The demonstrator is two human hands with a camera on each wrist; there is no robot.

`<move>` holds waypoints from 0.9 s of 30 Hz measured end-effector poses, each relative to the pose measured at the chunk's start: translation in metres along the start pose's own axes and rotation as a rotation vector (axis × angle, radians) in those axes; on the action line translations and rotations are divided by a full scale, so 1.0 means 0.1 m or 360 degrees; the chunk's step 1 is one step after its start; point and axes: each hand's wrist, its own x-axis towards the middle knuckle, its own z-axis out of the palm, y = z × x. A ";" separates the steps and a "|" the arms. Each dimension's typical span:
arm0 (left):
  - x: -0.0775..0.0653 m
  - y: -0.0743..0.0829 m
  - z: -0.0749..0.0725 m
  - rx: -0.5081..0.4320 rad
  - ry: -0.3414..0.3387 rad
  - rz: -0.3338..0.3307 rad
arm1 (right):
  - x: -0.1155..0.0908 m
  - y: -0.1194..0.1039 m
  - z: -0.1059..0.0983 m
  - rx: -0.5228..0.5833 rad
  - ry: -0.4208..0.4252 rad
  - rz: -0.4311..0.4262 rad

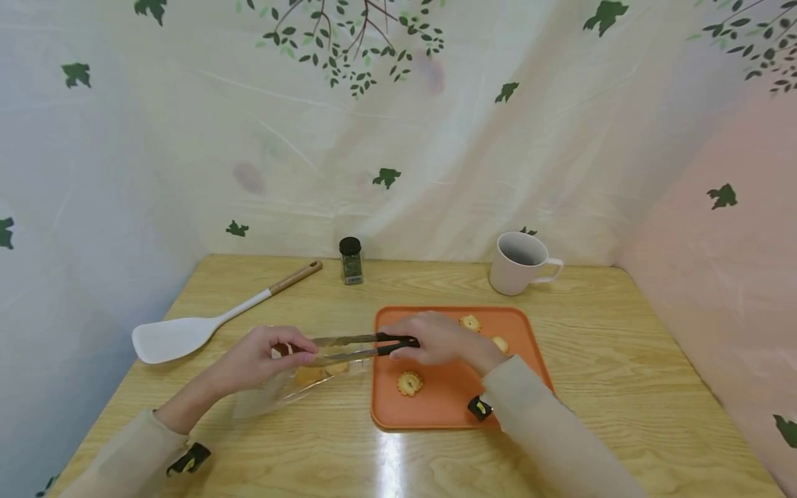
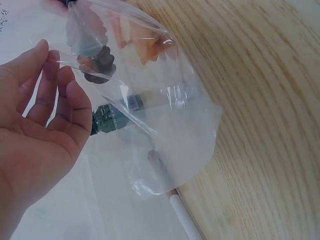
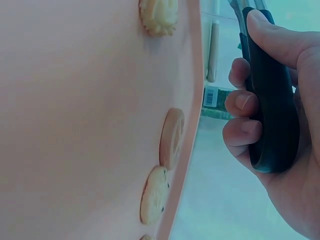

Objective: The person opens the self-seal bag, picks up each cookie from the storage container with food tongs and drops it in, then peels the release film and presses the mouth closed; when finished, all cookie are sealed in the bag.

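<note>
My left hand (image 1: pixel 252 360) pinches the rim of a clear plastic bag (image 1: pixel 258 403) between thumb and fingertips. Inside the bag lie orange-brown cookies (image 2: pixel 152 47), blurred by the film. My right hand (image 1: pixel 429 335) grips the black handles of metal tongs (image 1: pixel 345 340), which point left over the bag. In the left wrist view the scalloped tongs' end is near a dark scalloped piece (image 2: pixel 100 65); whether they hold it I cannot tell. Below and around the right hand, an orange tray (image 1: pixel 448 411) carries several cookies, one a flower-shaped cookie (image 1: pixel 409 384) at its left.
A white spatula (image 1: pixel 177 339) with a wooden handle lies at the left. Toward the back stand a black-capped spice jar (image 1: pixel 351 266) and, farther right, a white mug (image 1: pixel 517 266). A printed curtain (image 1: pixel 436 173) hangs behind the wooden table (image 1: pixel 299 460).
</note>
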 end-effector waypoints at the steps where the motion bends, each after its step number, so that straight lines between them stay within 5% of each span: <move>1: 0.00 0.00 0.00 0.0006 0.0002 -0.0005 | -0.01 0.01 0.00 -0.0003 -0.0003 0.0009; 15: -0.01 -0.05 0.02 -0.0007 -0.0015 -0.0069 | -0.29 0.02 -0.09 -0.0054 -0.0009 0.0086; 23: -0.01 -0.06 0.03 -0.0013 -0.0016 -0.0071 | -0.74 0.03 -0.26 -0.0081 0.0096 0.0079; 27: -0.01 -0.07 0.04 -0.0016 -0.0015 -0.0060 | -1.07 0.07 -0.37 -0.0131 0.0144 0.0197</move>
